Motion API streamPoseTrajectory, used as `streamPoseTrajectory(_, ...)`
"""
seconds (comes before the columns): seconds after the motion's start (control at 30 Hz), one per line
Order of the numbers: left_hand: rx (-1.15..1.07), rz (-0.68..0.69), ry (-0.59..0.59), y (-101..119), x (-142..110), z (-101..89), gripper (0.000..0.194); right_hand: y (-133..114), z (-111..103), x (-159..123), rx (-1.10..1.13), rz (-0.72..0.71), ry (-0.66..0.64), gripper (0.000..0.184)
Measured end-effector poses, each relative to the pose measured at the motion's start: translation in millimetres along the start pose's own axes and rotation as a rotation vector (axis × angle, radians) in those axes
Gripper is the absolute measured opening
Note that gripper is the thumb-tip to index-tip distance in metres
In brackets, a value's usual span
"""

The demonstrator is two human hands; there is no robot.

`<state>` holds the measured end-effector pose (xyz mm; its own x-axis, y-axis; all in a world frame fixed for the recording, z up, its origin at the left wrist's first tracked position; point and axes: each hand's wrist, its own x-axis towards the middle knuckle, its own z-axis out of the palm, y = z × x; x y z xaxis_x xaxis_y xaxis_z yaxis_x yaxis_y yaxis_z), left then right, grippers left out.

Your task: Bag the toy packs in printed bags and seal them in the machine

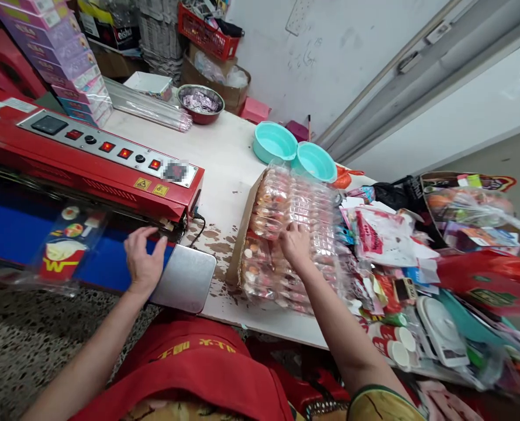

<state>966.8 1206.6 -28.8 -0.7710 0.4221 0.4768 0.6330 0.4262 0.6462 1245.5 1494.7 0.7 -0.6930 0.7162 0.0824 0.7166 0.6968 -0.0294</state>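
Observation:
My left hand (144, 257) hovers with thumb and fingers apart and nothing between them. It is over the right end of a blue conveyor belt (104, 257), beside a flat metal plate (185, 278). On the belt to the left lies a clear bag of toy food pieces (62, 257), with a red and yellow fries carton in it. My right hand (295, 242) is closed, fingertips pressed into rows of clear plastic packages (310, 202) standing in a cardboard box (247, 225). It seems to grip one package's edge; the fingertips are partly hidden.
A red sealing machine (88, 158) with lit switches runs along the belt. Two turquoise basins (275, 142) and a metal bowl of small packets (200, 102) stand farther back. Stacked boxes (58, 58) rise at left. Bags, red cups (391, 345) and a white scale (441, 330) crowd the right.

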Motion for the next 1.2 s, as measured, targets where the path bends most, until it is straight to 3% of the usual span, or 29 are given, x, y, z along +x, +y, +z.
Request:
streamPoseTrajectory(0.13, -0.07, 0.029, -0.099, 27.2, -18.8, 11.9, 0.02, 1.7, -23.0, 12.5, 0.333, -0.105, 0.185, 0.012)
streamPoseTrajectory(0.23, -0.171, 0.05, -0.107, 48.5, -14.9, 9.3, 0.02, 0.2, -63.7, 13.5, 0.684, -0.133, 0.333, 0.018)
streamPoseTrajectory(0.33, -0.364, 0.015, -0.168, 82.6, 0.0, 7.1, 0.024, -14.0, -106.9, 8.0, 0.802, -0.139, 0.395, 0.018)
streamPoseTrajectory(0.47, -0.793, -0.155, -0.483, 130.6, 26.9, 10.9, 0.055, -52.1, -140.5, -2.1, 0.793, -0.236, 0.378, 0.018)
streamPoseTrajectory(0.57, -1.069, -0.327, -0.74, 145.5, 40.8, 13.8, 0.068, -79.8, -139.3, -3.4, 0.877, -0.235, 0.318, 0.019)
streamPoseTrajectory(0.67, -1.154, -0.49, -0.862, 136.4, 42.2, 12.8, 0.054, -97.1, -120.4, 3.0, 1.079, -0.173, 0.151, 0.023)
streamPoseTrajectory(0.8, -1.124, -0.632, -0.853, 106.1, 35.2, 7.5, 0.049, -113.0, -81.4, 12.4, 1.292, -0.154, -0.285, 0.035)
streamPoseTrajectory(0.87, -1.084, -0.659, -0.868, 88.6, 31.9, 3.8, 0.049, -123.5, -60.6, 13.2, 1.321, -0.114, -0.399, 0.037)
streamPoseTrajectory(1.07, -0.905, -0.762, -1.051, 29.5, 10.4, -14.5, 0.069, -153.4, -15.5, 5.3, 1.444, 0.231, -0.389, 0.045)
streamPoseTrajectory(1.13, -0.868, -0.792, -1.036, 14.0, 1.8, -22.0, 0.064, -156.7, -10.1, 4.4, 1.428, 0.216, -0.39, 0.047)
streamPoseTrajectory(1.2, -0.837, -0.807, -0.998, 4.5, -2.0, -29.4, 0.058, -157.2, -8.7, 6.7, 1.361, 0.091, -0.361, 0.048)
